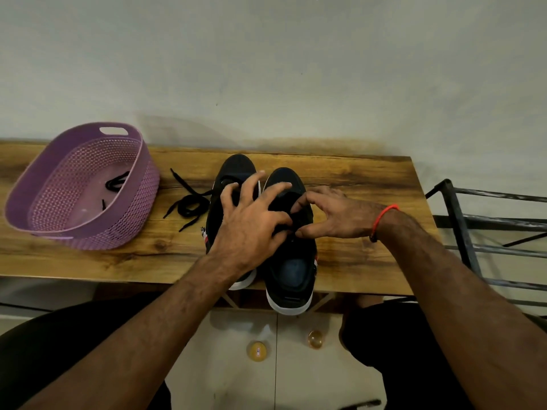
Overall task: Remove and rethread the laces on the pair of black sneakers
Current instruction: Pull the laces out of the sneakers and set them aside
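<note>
Two black sneakers with white soles stand side by side on the wooden table (355, 179), toes pointing away from me. My left hand (251, 214) lies over both with its fingers spread, touching the left sneaker (236, 165) and the toe of the right sneaker (291, 267). My right hand (334, 216) reaches in from the right, thumb and fingers curled at the right sneaker's eyelets, where it pinches a black lace that my fingers largely hide. A loose black lace (189, 204) lies coiled on the table left of the shoes.
A purple perforated basket (50, 179) sits at the table's left end with another black lace (115, 182) inside. A dark metal rack (461, 229) stands off the table's right end. Two small yellowish objects lie on the floor below.
</note>
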Motion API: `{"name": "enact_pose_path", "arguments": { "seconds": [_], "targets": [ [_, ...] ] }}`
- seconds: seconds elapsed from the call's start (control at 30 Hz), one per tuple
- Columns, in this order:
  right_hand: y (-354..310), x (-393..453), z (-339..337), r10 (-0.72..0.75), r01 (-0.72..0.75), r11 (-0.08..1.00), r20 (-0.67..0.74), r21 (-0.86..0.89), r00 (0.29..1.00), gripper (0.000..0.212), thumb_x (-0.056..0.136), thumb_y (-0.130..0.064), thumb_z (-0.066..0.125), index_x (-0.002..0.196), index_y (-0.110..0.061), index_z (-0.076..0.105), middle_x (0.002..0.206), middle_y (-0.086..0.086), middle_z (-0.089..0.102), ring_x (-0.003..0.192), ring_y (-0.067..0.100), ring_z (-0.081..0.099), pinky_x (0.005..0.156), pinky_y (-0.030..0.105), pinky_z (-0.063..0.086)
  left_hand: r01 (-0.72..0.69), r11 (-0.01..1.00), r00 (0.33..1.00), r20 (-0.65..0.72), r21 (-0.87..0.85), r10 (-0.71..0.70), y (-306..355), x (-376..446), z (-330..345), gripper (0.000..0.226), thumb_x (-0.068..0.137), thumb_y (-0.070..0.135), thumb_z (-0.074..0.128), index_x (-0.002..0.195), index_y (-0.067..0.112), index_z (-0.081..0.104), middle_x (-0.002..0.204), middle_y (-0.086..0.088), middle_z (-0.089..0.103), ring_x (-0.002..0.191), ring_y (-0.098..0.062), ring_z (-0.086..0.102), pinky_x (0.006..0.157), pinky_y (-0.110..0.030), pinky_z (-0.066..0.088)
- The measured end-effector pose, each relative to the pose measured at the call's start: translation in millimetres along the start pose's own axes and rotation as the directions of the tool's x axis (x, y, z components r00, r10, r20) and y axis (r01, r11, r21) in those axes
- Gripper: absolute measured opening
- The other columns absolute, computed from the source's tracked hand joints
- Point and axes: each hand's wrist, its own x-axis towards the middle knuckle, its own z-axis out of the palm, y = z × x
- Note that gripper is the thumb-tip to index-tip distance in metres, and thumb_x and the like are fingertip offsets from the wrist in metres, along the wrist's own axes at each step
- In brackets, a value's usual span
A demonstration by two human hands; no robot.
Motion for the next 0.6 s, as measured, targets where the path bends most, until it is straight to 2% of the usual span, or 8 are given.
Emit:
{"name": "enact_pose_path", "arguments": {
  "seconds": [0.1, 0.17, 0.33, 0.5, 0.6],
  "targets": [
    [-0.3, -0.2, -0.6, 0.008, -0.008, 1.000, 0.000, -0.002, 1.000, 0.044, 0.085, -0.050, 0.070, 0.120, -0.047, 0.045, 0.149, 0.001, 0.028, 0.144, 0.027, 0.018, 0.116, 0.055, 0.025, 0.149, 0.966, 0.985, -0.053, -0.209, -0.164, -1.6, 4.6, -7.2, 0.012, 0.086, 0.050, 0.070, 0.096, 0.044, 0.072, 0.153, 0.019, 0.040, 0.149, -0.024, 0.014, 0.111, -0.056, 0.017],
    [-0.1, 0.1, -0.8, 0.011, -0.011, 1.000, 0.002, -0.009, 1.000, 0.045, 0.084, -0.051, 0.071, 0.121, -0.047, 0.045, 0.149, 0.001, 0.028, 0.144, 0.027, 0.018, 0.116, 0.056, 0.025, 0.207, 0.938, 0.969, -0.073, -0.280, -0.235, -5.3, 6.3, -7.6, 0.011, 0.088, 0.052, 0.067, 0.096, 0.045, 0.070, 0.149, 0.022, 0.043, 0.147, -0.020, 0.017, 0.112, -0.055, 0.018],
    [-0.3, 0.3, -0.6, 0.008, -0.008, 1.000, 0.013, -0.011, 1.000, 0.045, 0.085, -0.051, 0.070, 0.123, -0.047, 0.045, 0.150, 0.001, 0.027, 0.144, 0.029, 0.018, 0.116, 0.058, 0.025, 0.230, 0.961, 0.972, -0.012, -0.151, -0.234, 0.9, 2.8, -2.8, 0.041, 0.084, 0.073, 0.057, 0.106, 0.040, 0.070, 0.151, 0.016, 0.042, 0.146, -0.022, 0.017, 0.112, -0.051, 0.017],
    [0.0, -0.5, 0.1, 0.004, -0.004, 1.000, 0.021, -0.003, 1.000, 0.042, 0.086, -0.047, 0.069, 0.121, -0.049, 0.045, 0.153, 0.000, 0.024, 0.144, 0.029, 0.016, 0.115, 0.058, 0.024, 0.243, 0.960, 0.970, 0.028, -0.141, -0.241, 0.5, 4.6, -5.1, 0.035, 0.085, 0.066, 0.062, 0.111, 0.042, 0.066, 0.155, 0.015, 0.037, 0.147, -0.023, 0.012, 0.115, -0.051, 0.014],
    [2.2, 1.4, 0.3, -0.007, 0.006, 1.000, 0.020, 0.017, 1.000, 0.041, 0.088, -0.043, 0.068, 0.120, -0.051, 0.046, 0.149, 0.000, 0.028, 0.143, 0.029, 0.020, 0.115, 0.058, 0.025, 0.298, 0.930, 0.954, 0.055, -0.215, -0.294, 1.9, 3.7, -1.7, 0.037, 0.087, 0.061, 0.062, 0.118, 0.041, 0.061, 0.153, 0.014, 0.039, 0.146, -0.021, 0.013, 0.116, -0.049, 0.014]
  ]
}}
